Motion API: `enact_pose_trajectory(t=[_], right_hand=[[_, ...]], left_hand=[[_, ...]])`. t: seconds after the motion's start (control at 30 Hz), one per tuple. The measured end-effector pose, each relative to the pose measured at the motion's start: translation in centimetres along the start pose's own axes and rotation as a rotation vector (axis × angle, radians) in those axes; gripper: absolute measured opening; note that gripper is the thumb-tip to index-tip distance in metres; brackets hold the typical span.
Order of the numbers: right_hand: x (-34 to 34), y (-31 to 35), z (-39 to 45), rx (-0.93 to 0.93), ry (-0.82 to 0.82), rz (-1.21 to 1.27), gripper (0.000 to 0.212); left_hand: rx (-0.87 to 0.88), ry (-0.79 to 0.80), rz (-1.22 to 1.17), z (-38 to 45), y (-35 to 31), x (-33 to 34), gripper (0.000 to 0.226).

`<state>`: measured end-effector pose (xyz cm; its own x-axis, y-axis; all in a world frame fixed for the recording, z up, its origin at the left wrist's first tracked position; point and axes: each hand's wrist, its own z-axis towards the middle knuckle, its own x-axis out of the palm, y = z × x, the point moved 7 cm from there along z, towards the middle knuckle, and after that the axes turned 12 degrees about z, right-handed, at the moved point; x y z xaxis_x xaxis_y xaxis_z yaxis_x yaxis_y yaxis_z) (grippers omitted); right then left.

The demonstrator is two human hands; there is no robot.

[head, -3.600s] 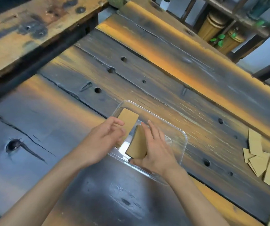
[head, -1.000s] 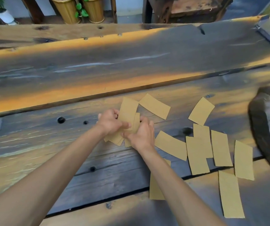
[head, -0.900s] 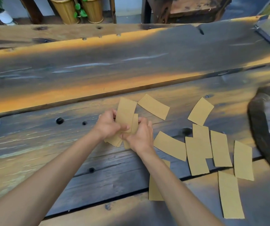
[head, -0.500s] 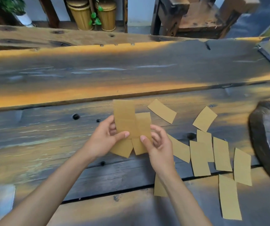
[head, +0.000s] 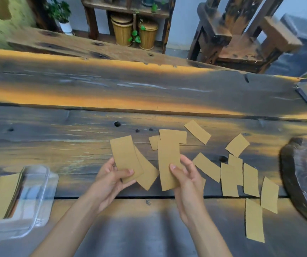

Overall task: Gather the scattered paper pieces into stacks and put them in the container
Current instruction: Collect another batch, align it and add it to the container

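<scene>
1. The left hand [head: 110, 179] pinches two tan paper pieces [head: 125, 158], thumb on top; the upper piece stands almost upright and the lower one fans out toward 4 o'clock.
2. The right hand [head: 186, 179] holds one long piece [head: 168, 160] upright, thumb on its face and fingers curled behind it.
3. Both hands are lifted above the table [head: 93, 93], near its middle and a little apart from each other.
4. Behind the right hand's piece, two more pieces [head: 173, 135] lie overlapped on the table.
5. A single piece [head: 197, 131] lies at 1 o'clock from the hands, tilted.
6. Loose pieces [head: 229, 179] are scattered at 3 o'clock from the hands, several overlapping or touching edge to edge; one [head: 254, 220] lies nearest the table's front edge, at 4 o'clock.
7. The clear container [head: 38, 197] sits at 9 o'clock, at the left edge of view, with a stack [head: 2, 195] of pieces inside it.
8. A dark rounded slab [head: 304, 182] rests on the table at the far right.
9. Beyond the table, at 12 o'clock, two woven baskets [head: 123, 32] stand under a shelf, with a wooden chair [head: 241, 39] at 1 o'clock.
10. No writing, label or brand can be read on any piece or on the container.
</scene>
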<state>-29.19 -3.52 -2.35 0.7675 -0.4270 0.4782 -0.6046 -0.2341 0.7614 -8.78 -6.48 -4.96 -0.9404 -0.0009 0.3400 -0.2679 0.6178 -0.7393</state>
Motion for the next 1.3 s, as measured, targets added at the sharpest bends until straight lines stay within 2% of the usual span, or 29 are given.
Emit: enact_pose_trajectory(t=[0.13, 0.23, 0.43, 0.5, 0.57, 0.6, 0.67, 0.73, 0.8, 0.87, 0.93, 1.07, 1.13, 1.2, 1.3], right_hand=[[2.7, -1.7, -2.5, -0.016, 0.040, -0.218, 0.023], [3.8, -3.2, -3.8, -0.005, 0.052, -0.313, 0.013], [3.6, -6.0, -5.3, 0.117, 0.054, -0.170, 0.021], [2.8, -6.6, -5.6, 0.085, 0.059, -0.275, 0.024], [3.0, -7.0, -6.1, 0.007, 0.156, -0.497, 0.018], [3.3, -7.4, -6.3, -0.030, 0.206, -0.632, 0.027], [3.6, -8.2, -6.6, -0.066, 0.259, -0.853, 0.058], [3.5, -9.2, -6.7, -0.028, 0.278, -0.908, 0.077], [3.3, -10.4, -6.8, 0.033, 0.328, -0.871, 0.070], [2.9, -11.5, -7.0, 0.064, 0.373, -0.826, 0.043], [2.5, -11.2, -6.9, -0.022, 0.400, -0.855, 0.032], [0.7, -10.5, -7.2, -0.228, 0.433, -1.021, 0.039], [0.6, -11.1, -7.6, -0.301, 0.518, -1.196, 0.043], [0.3, -12.4, -7.6, -0.285, 0.572, -1.277, 0.046], [0.3, -13.3, -7.5, -0.304, 0.485, -1.207, 0.051]], left_hand=[[0.030, 0.014, 0.055, -2.8, 0.4, 0.2, 0.048], [0.035, 0.055, 0.006, -3.8, 0.9, 0.5, 0.055], [-0.002, 0.021, -0.161, -4.8, 3.2, -1.4, 0.055], [-0.014, -0.002, -0.159, -5.4, 4.3, -2.2, 0.056], [-0.031, 0.033, -0.176, -6.2, 5.3, -2.2, 0.060], [-0.031, 0.084, -0.194, -6.6, 5.7, -1.9, 0.059], [-0.019, 0.174, -0.220, -7.5, 5.9, -1.2, 0.049], [0.006, 0.188, -0.233, -7.7, 5.9, -0.7, 0.035], [0.052, 0.105, -0.244, -7.4, 6.6, -1.1, 0.030], [0.097, 0.009, -0.250, -7.0, 7.6, -2.1, 0.028], [0.154, -0.042, -0.191, -6.7, 7.9, -3.2, 0.034], [0.282, -0.162, 0.145, -7.9, 9.0, -6.3, 0.048], [0.372, -0.233, 0.371, -8.7, 9.2, -7.3, 0.043], [0.445, -0.307, 0.514, -8.9, 9.7, -7.2, 0.039], [0.491, -0.438, 0.663, -8.5, 10.6, -6.0, 0.015]])
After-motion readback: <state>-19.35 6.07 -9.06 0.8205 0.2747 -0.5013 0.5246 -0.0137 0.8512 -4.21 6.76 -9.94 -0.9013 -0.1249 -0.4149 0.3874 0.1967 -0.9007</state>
